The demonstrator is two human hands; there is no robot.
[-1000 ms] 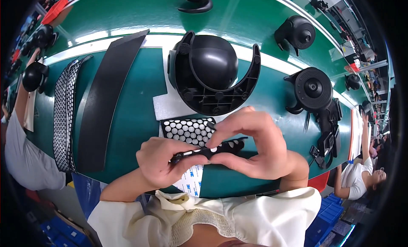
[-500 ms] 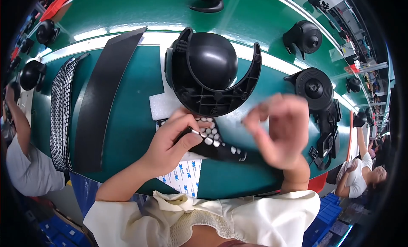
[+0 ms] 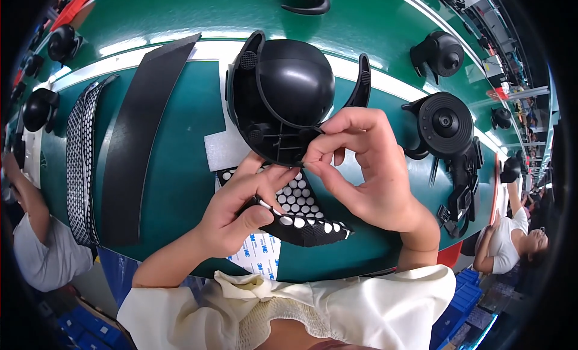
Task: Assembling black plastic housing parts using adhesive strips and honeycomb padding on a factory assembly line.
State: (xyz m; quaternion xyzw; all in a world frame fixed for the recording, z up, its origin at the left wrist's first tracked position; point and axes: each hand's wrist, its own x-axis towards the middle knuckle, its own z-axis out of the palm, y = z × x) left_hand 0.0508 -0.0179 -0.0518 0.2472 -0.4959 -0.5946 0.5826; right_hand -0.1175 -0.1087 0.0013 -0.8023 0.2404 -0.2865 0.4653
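Note:
A black sheet with rows of white round dots (image 3: pixel 299 199) lies folded on the table in front of me. My left hand (image 3: pixel 230 214) is closed on its folded edge, thumb on top and fingers reaching beneath. My right hand (image 3: pixel 376 175) is closed in a pinch at the lower rim of a glossy black plastic shell (image 3: pixel 295 79) with two curved arms. Whatever lies between those right fingertips is too small to make out. The right hand covers part of the shell's right arm.
On the left are a rolled dotted sheet (image 3: pixel 81 163) and a long black strip (image 3: pixel 141 139). White foam (image 3: pixel 223 150) and printed backing paper (image 3: pixel 262 253) lie near my left hand. A round black part (image 3: pixel 445 122) stands right. Other people sit at both sides.
My right hand has come left and down from the air to the shell's lower rim, fingertips now pinched. More of the dotted sheet shows. The left hand keeps its grip.

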